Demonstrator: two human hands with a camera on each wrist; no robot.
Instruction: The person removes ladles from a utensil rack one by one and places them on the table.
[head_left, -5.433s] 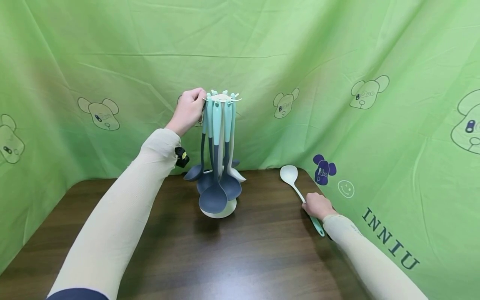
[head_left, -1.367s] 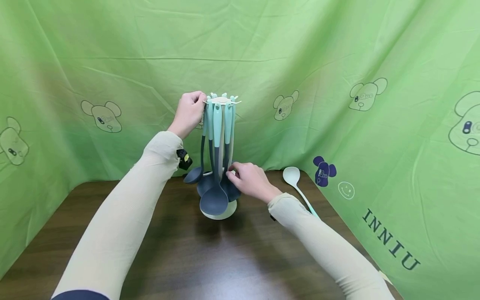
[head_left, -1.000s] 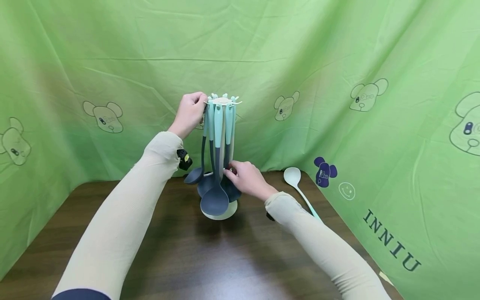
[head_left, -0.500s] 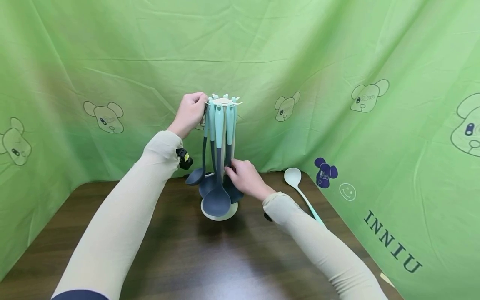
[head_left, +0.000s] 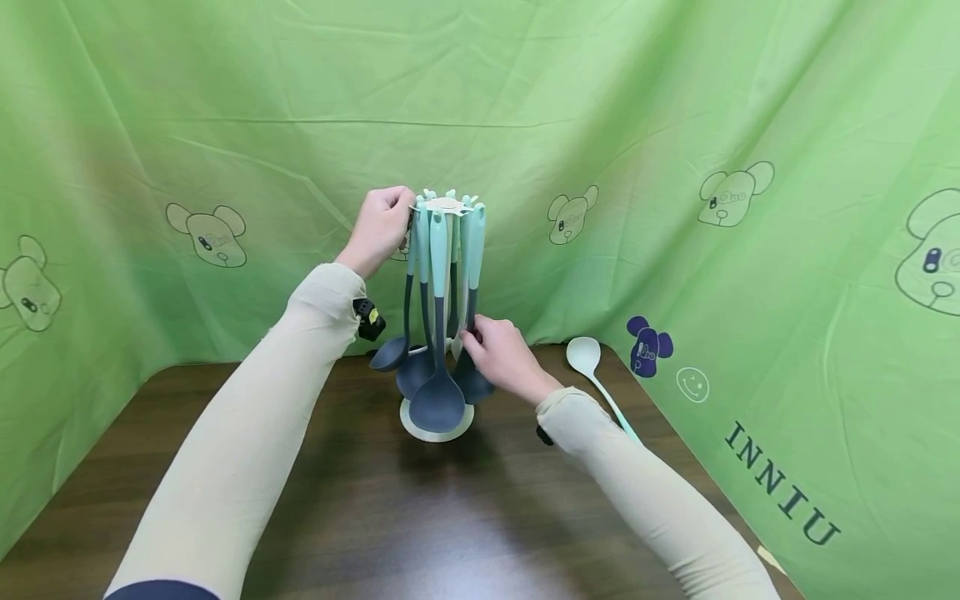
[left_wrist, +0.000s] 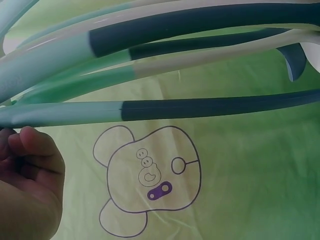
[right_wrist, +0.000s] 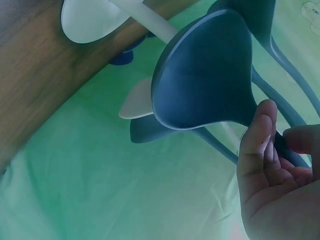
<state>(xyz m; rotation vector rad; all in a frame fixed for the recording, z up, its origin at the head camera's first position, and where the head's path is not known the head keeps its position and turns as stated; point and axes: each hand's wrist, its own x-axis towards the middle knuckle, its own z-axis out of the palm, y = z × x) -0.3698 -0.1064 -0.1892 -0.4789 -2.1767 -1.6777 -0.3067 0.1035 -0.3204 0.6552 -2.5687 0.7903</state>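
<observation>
A white utensil rack point(head_left: 446, 204) stands on the brown table, hung all round with utensils that have mint handles. My left hand point(head_left: 378, 225) pinches the rack's top at its left side, fingers curled; the exact grip is hidden in the left wrist view. My right hand point(head_left: 504, 358) grips a dark blue-grey ladle point(right_wrist: 200, 75) by its stem just above the bowl. That ladle's mint handle point(head_left: 477, 246) stands upright at the rack's right side, its top overlapping a hook arm. Another dark ladle point(head_left: 437, 400) hangs at the front over the round white base point(head_left: 457, 431).
A white ladle point(head_left: 583, 357) with a mint handle lies on the table point(head_left: 420, 517) at the right, partly behind my right forearm. A green printed curtain point(head_left: 525, 100) closes off the back and sides. A smaller dark ladle point(head_left: 388, 354) hangs at the rack's left.
Earlier my right hand was on the white ladle at the right; it moved to the rack and took the dark ladle's stem. That ladle has since shifted right. My left hand stayed at the top.
</observation>
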